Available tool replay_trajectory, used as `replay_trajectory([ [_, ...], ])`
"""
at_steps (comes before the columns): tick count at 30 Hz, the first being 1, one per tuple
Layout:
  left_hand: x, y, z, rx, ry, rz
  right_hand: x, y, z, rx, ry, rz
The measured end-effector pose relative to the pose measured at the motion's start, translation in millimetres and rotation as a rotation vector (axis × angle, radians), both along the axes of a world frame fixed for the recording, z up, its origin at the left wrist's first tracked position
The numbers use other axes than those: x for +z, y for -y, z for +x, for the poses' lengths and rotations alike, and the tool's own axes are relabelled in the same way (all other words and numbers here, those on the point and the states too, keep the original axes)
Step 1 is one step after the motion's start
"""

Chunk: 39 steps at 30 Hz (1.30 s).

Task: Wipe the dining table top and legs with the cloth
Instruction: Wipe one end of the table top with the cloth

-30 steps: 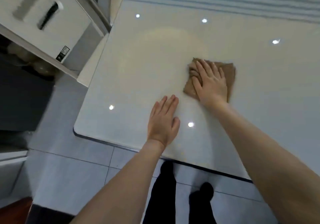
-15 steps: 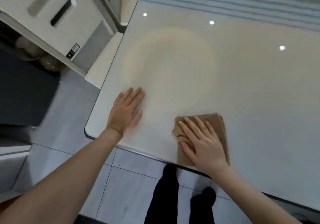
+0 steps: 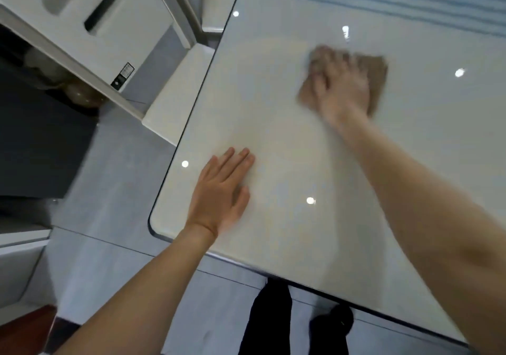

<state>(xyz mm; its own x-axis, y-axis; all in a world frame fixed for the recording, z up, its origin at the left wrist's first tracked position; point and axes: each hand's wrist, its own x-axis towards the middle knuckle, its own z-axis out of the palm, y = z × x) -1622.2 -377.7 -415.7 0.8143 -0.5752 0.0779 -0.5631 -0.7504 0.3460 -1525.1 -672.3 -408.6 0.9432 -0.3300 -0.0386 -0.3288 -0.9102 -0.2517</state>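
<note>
From the head camera, the right hand (image 3: 342, 88), blurred, lies flat with fingers spread on the brown cloth (image 3: 376, 80), pressing it to the glossy white dining table (image 3: 287, 135) well in from the near edge. The left hand (image 3: 219, 198) rests open and palm down on the bare top near the rounded corner, holding nothing.

Small label (image 3: 122, 76) on white appliance (image 3: 90, 23): print too blurred to read.
</note>
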Motion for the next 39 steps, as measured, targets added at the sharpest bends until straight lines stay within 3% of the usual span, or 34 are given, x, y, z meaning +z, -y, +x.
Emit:
replay_trajectory([
  [6,8.4,2.5,-1.3,0.015,-0.041,0.065,5.1,-102.8,-236.7,0.465,-0.048,-0.013],
  [10,11.6,2.6,-1.7,0.017,-0.045,0.085,9.9,-58.5,-283.3,0.758,-0.144,-0.035],
  [12,10.7,3.2,-2.0,0.020,-0.051,0.074,9.1,-21.9,-256.8,0.623,-0.121,0.016],
  [17,9.0,3.1,-0.2,0.008,-0.054,0.046,3.7,67.5,-120.7,-0.047,0.008,-0.031],
  [21,7.4,0.1,-1.1,0.013,-0.034,0.026,0.9,58.7,-24.8,-0.314,-0.032,-0.022],
  [25,5.6,-1.2,2.1,-0.001,-0.018,0.023,-0.3,-23.1,-44.0,-0.030,0.001,0.005],
  [29,8.7,0.3,0.0,-0.003,-0.047,0.061,5.7,-83.2,-171.2,0.228,0.003,0.059],
  [34,12.8,3.4,-2.1,-0.009,-0.064,0.079,13.5,-35.3,-293.7,0.461,-0.073,-0.004],
  [36,12.5,4.3,-2.6,0.007,-0.054,0.070,13.3,-0.4,-292.7,0.463,-0.089,0.004],
  [39,11.2,5.5,-2.6,0.009,-0.041,0.060,8.0,32.7,-251.0,0.164,-0.056,0.024],
])
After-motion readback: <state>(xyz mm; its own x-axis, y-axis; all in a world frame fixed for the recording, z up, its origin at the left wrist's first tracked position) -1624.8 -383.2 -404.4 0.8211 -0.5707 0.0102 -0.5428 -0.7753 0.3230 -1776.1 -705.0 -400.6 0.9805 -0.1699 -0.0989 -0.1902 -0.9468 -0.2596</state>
